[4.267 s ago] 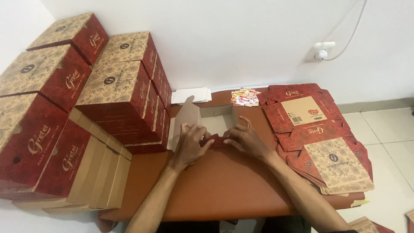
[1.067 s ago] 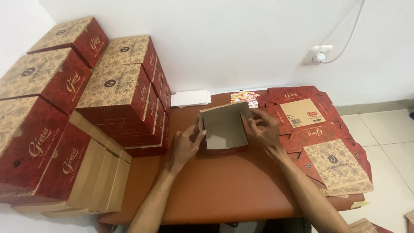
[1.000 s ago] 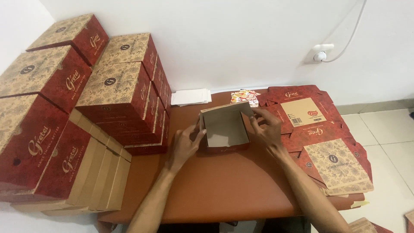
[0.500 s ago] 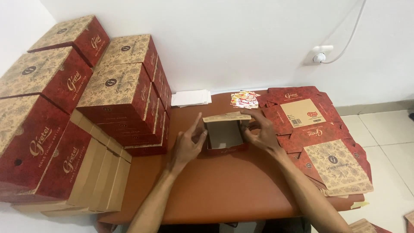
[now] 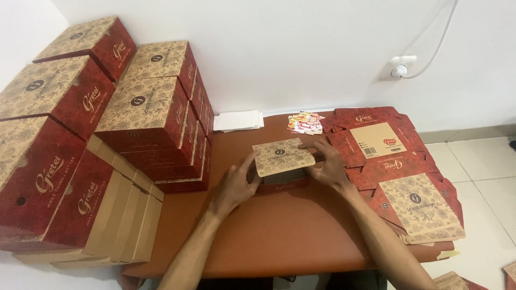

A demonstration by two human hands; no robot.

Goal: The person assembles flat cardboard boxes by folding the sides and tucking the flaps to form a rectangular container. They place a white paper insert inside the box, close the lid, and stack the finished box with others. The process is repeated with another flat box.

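Clasped from both sides: left hand [image 5: 235, 185] and right hand [image 5: 328, 164] press the small box [image 5: 282, 164], forearms converging over the table [image 5: 279, 236].

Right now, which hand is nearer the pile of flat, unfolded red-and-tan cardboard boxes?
Right. The right hand sits beside the pile of flat boxes; the left hand is across the small red box.

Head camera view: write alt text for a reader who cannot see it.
Two bare hands, left hand and right hand, hold a small red and tan cardboard box with its lid nearly shut on a brown table. Finished boxes stack at left; flat box blanks lie at right.
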